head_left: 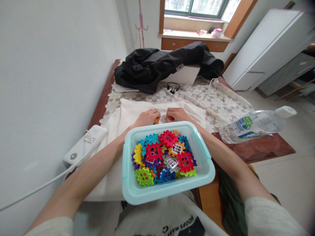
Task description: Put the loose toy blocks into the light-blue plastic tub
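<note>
A light blue plastic bin [128, 170] rests near me, filled with several colourful interlocking waffle blocks [162, 157]. Beyond its far rim, both hands rest on a white cloth [130, 111]. My left hand [147, 117] is curled around a small orange piece [156, 121]. My right hand [177, 114] is closed on a small red piece [170, 118]. The two hands sit close together, almost touching.
A black jacket [157, 67] lies at the far end of the table over a white box. A lying water bottle [256, 126] is at the right, a white power strip [86, 142] at the left by the wall, earphones [173, 87] on the lace cover.
</note>
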### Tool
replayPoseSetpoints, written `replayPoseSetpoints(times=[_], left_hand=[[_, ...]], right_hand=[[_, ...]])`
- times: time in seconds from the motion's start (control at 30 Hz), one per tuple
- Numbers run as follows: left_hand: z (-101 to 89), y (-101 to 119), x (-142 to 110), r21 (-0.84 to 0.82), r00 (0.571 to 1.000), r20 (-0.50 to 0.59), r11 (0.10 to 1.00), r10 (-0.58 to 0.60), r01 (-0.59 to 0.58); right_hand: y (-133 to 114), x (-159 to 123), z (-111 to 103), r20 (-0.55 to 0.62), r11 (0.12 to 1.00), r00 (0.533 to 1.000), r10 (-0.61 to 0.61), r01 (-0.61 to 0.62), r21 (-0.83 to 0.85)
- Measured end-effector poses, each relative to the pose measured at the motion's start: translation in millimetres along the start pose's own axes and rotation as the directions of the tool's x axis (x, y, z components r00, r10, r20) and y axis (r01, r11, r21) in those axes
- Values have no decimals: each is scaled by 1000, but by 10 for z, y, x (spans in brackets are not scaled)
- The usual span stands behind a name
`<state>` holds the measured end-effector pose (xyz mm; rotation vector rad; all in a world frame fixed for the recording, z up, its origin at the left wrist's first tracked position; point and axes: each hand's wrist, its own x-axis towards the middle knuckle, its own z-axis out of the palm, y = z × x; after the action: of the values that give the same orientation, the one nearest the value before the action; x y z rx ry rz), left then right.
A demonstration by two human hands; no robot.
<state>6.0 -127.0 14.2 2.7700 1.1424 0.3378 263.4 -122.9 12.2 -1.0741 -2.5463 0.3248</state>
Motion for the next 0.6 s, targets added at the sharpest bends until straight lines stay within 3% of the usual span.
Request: replayPoseSetpoints(times=[0.23,0.6], left_hand=[[-53,49,9,-15,999,45,1000,-20,21],[44,20,-24,-189,981,-188,982,-45,9]], right_hand=[[-158,-13,-104,14,995,997,75,-75,60],[-148,-38,-98,-16,993,994,106,-105,49]])
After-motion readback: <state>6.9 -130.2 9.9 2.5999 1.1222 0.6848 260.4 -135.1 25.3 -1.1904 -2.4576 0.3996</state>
